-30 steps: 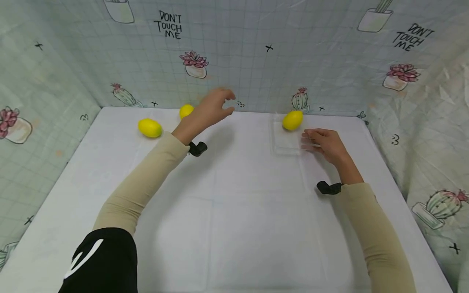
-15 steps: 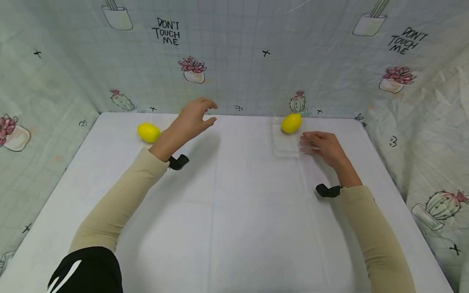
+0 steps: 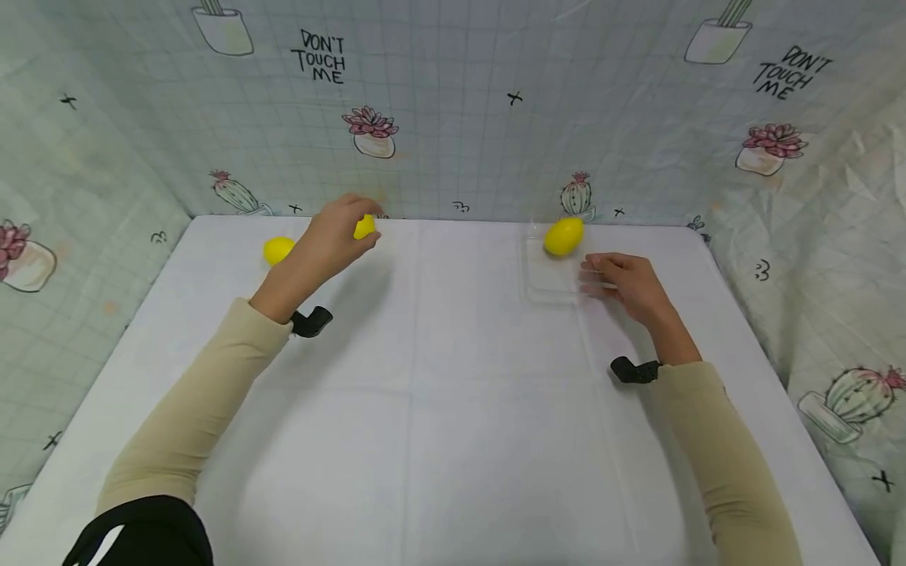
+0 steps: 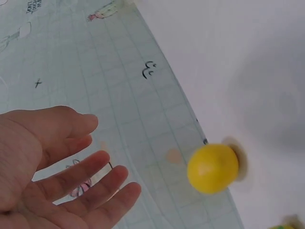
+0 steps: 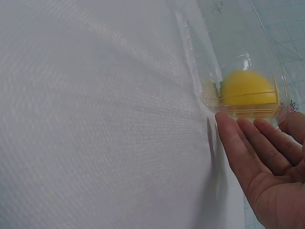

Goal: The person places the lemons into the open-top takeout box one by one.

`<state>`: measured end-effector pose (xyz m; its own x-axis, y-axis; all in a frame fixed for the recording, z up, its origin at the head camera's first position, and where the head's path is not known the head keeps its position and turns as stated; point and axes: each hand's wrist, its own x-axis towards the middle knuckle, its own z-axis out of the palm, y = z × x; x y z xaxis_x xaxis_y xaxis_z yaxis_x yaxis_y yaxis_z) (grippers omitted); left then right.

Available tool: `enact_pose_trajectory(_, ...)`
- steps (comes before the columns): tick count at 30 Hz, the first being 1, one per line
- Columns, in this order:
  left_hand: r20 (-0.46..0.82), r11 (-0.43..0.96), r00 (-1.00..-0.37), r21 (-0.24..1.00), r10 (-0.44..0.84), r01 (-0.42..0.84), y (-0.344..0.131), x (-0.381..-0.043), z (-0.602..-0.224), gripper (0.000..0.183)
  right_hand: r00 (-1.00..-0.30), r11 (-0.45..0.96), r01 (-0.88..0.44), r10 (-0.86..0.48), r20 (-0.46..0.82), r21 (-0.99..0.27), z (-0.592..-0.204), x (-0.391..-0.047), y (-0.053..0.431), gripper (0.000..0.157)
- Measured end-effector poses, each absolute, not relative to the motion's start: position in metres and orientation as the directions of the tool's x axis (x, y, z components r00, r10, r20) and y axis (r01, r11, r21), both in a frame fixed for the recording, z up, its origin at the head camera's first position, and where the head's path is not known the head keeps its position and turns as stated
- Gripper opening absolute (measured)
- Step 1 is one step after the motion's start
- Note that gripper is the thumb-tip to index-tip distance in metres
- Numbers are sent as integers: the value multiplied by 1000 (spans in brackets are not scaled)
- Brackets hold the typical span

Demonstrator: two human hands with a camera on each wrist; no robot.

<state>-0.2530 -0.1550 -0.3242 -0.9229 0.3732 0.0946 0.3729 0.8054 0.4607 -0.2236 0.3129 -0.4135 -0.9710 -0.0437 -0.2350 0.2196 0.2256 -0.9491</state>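
Observation:
My left hand (image 3: 333, 232) hovers near the table's back edge, thumb and fingers apart. A yellow lemon (image 3: 364, 226) shows in the gap between them in the head view; in the left wrist view this lemon (image 4: 213, 168) stands clear of the spread fingers. Partly behind my left forearm lies another lemon (image 3: 279, 249). On the right, my right hand (image 3: 626, 283) holds the near right side of a clear plastic container (image 3: 545, 287), thumb at the rim and fingers along the outer wall. A lemon (image 5: 248, 88) sits inside that container.
A white-covered table (image 3: 453, 377) reaches back to a wall sheet (image 3: 453, 141) printed with cacti and lettering. Side sheets (image 3: 835, 299) close in the left and right. A black wrist mount (image 3: 311, 321) sticks out from each sleeve.
My left hand has moved left along the back of the table. The back lemon, hidden behind it half a second ago, shows between thumb and fingers. The right hand and container stay put.

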Motion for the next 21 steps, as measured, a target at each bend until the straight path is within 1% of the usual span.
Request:
enact_pose_trajectory(5, 93, 821, -926, 436, 365, 368, -171, -260, -329, 41, -970, 234, 223, -44, -239, -946, -413, -224, 313, 57)
enact_pose_trajectory(11, 108, 847, -907, 326, 407, 420, -187, -272, -335, 40, -972, 240, 213, -44, -230, -947, -409, -223, 311, 55)
enact_pose_trajectory(14, 81, 850, -894, 281, 441, 445, -193, -279, -339, 42, -970, 249, 222, -43, -240, -943, -409, -222, 310, 55)
enact_pose_trajectory(17, 23, 847, -878, 252, 479, 469, -197, -290, -341, 45, -969, 254, 228, -39, -245, -940, -409, -222, 310, 55)
enact_pose_trajectory(21, -55, 815, -826, 206, 562, 541, -202, -305, -343, 49, -970, 253, 226, -31, -241, -941, -409, -222, 310, 53)
